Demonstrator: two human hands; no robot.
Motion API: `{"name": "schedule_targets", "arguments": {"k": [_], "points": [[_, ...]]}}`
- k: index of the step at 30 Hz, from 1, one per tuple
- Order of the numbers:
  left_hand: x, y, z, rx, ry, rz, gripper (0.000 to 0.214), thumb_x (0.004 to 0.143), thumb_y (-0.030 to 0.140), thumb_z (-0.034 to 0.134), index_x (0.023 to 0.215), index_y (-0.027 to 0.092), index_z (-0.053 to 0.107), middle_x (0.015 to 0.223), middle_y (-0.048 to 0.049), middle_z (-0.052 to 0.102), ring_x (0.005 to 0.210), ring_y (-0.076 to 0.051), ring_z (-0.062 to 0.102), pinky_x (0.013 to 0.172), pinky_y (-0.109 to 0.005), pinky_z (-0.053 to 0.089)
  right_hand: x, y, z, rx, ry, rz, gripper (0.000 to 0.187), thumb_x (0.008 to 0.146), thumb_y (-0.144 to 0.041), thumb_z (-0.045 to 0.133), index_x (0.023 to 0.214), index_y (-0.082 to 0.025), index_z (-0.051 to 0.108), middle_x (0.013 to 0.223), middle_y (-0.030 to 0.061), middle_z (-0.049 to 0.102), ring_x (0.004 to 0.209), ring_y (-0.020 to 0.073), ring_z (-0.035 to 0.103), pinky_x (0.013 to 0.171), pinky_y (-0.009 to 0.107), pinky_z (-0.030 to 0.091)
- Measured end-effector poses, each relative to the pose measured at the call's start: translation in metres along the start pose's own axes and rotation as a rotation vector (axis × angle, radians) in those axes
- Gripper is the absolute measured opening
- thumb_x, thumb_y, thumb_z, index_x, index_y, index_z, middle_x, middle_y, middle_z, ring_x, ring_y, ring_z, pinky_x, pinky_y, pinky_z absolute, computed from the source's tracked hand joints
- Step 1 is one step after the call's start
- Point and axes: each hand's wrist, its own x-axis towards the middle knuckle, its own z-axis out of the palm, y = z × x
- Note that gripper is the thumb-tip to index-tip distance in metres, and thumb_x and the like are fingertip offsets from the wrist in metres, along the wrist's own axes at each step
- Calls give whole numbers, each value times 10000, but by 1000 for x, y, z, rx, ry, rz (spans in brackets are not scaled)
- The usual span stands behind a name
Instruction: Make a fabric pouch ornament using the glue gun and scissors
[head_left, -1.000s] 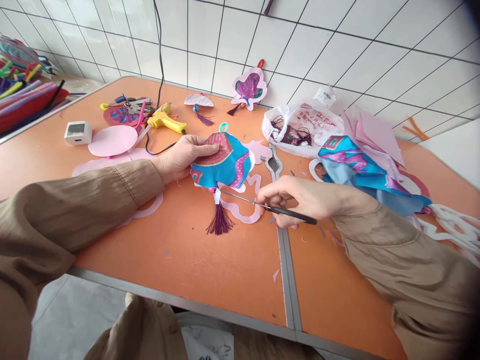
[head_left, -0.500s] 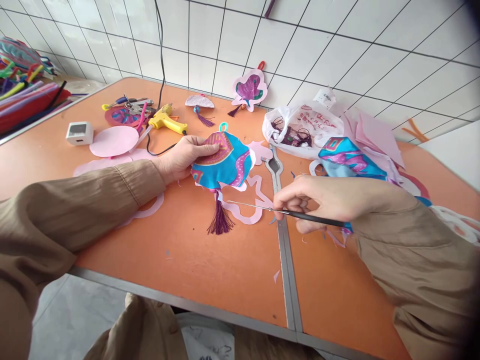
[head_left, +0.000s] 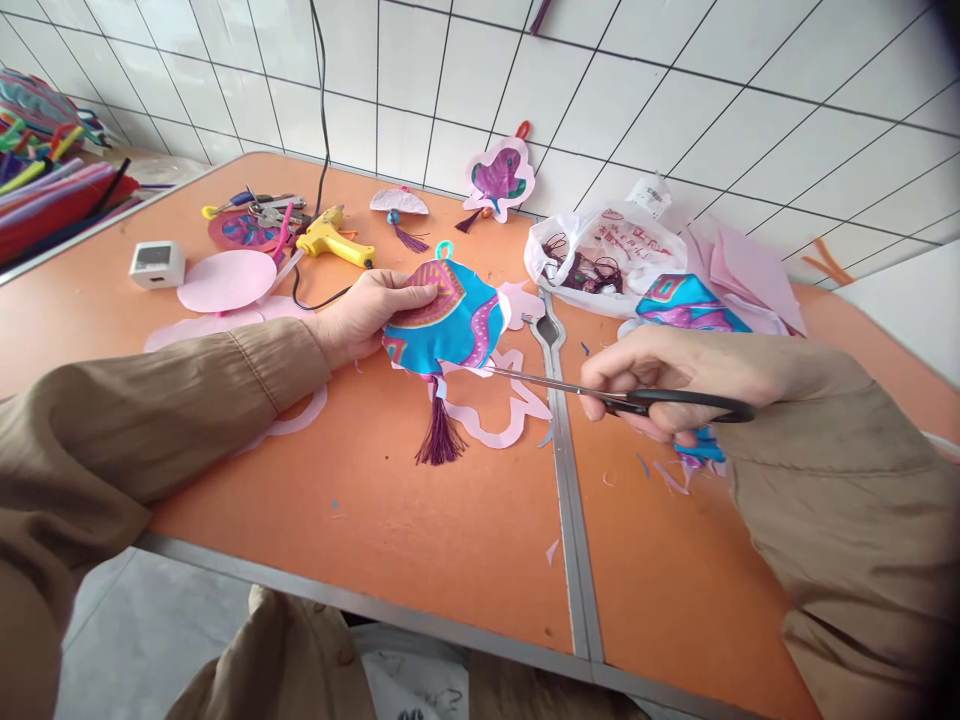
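My left hand (head_left: 367,312) pinches a blue and purple patterned fabric pendant (head_left: 457,315) by its left side, thumb on top. A turquoise loop (head_left: 445,250) tops the pendant, and a dark purple tassel (head_left: 440,430) hangs from its lower edge. Pink paper shows along the bottom and right rim. Black-handled scissors (head_left: 637,401) are gripped in my right hand (head_left: 660,380). Their narrow blades point left, and the tips reach the pendant's lower right edge. Under the blades lies a cut-out pink paper outline (head_left: 499,430) on the table.
A yellow glue gun (head_left: 334,240) with its cord, a white box-shaped device (head_left: 157,264) and a pink oval (head_left: 227,281) are at left. A plastic bag (head_left: 611,250) of dark cords stands behind, beside pink sheets (head_left: 750,270). Paper scraps lie around the metal table seam (head_left: 574,540).
My right hand has moved right and slightly up, turning the scissors so their blades have come up from beside the tassel to the pendant's lower right edge. My left hand stays nearly still.
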Motion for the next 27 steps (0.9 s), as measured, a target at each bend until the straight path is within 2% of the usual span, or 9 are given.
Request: {"name": "schedule_targets", "arguments": {"k": [3, 10, 15, 19, 23, 27], "points": [[-1, 1, 1, 6, 8, 2, 162, 823, 225, 785, 724, 107, 737, 713, -59, 727, 627, -159, 671, 609, -271, 551, 2, -1, 0, -1, -18, -7, 343, 555, -210, 545, 881, -191, 649, 546, -78, 525, 425, 83, 479, 403, 209, 448], [-3, 2, 4, 13, 12, -1, 171, 830, 228, 783, 721, 111, 723, 697, -53, 706, 605, -153, 656, 640, -282, 557, 10, -5, 8, 5, -17, -194, 142, 716, -219, 617, 853, -181, 621, 545, -59, 519, 446, 85, 497, 425, 210, 442], [-3, 2, 3, 1, 9, -8, 155, 808, 220, 795, 720, 111, 728, 697, -54, 716, 615, -153, 656, 620, -269, 546, 20, -5, 12, 17, -53, -282, 218, 730, -311, 705, 884, -179, 627, 680, -25, 602, 457, 83, 535, 406, 213, 453], [-4, 3, 4, -15, 7, -9, 161, 831, 198, 775, 703, 108, 733, 682, -55, 715, 607, -151, 650, 643, -282, 550, 27, 0, 14, 48, -42, -275, 263, 736, -358, 747, 882, -175, 625, 801, 25, 667, 520, 101, 591, 419, 222, 498], [-5, 4, 6, -32, 13, -30, 214, 877, 162, 705, 671, 111, 730, 662, -57, 712, 596, -149, 642, 625, -279, 539, 31, 5, 15, 86, -60, -288, 302, 784, -389, 763, 958, -179, 631, 699, -15, 614, 583, 127, 633, 516, 239, 567], [-4, 4, 6, -20, 20, -21, 201, 841, 171, 765, 654, 117, 716, 648, -42, 700, 570, -132, 623, 641, -274, 552, 31, 6, 16, 90, -61, -320, 367, 803, -467, 776, 955, -169, 626, 651, -27, 590, 568, 126, 634, 530, 243, 571]]}}
